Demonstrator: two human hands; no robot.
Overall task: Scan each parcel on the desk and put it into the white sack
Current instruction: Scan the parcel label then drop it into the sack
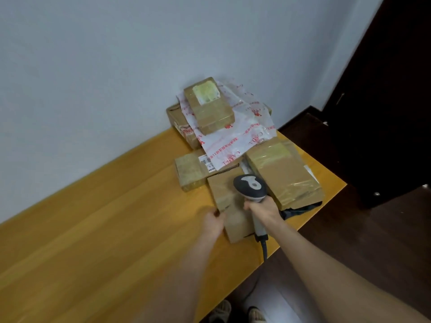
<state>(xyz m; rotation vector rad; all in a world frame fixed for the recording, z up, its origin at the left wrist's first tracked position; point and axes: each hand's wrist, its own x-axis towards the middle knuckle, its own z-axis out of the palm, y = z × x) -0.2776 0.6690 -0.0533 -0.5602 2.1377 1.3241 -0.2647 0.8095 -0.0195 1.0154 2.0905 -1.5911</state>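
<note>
A pile of parcels lies at the far right end of the yellow wooden desk [98, 229]. Nearest me is a brown cardboard box [229, 206]; my left hand [213, 223] grips its left edge. My right hand [264, 209] grips the handle of a grey barcode scanner [250, 186], whose head hangs over that box. Behind it are a taped box with a label [190, 172], a large taped box [283, 173], a white plastic mailer with red print [235, 136] and a small taped box [211, 107] on top of the pile. A pale surface [277, 301] shows on the floor below the desk edge; I cannot tell whether it is the sack.
A white wall runs behind the desk. A dark wooden door or cabinet [382, 101] stands to the right. The scanner's cable [264, 249] hangs over the desk's near edge. My sandalled feet [238, 311] are on the dark floor below.
</note>
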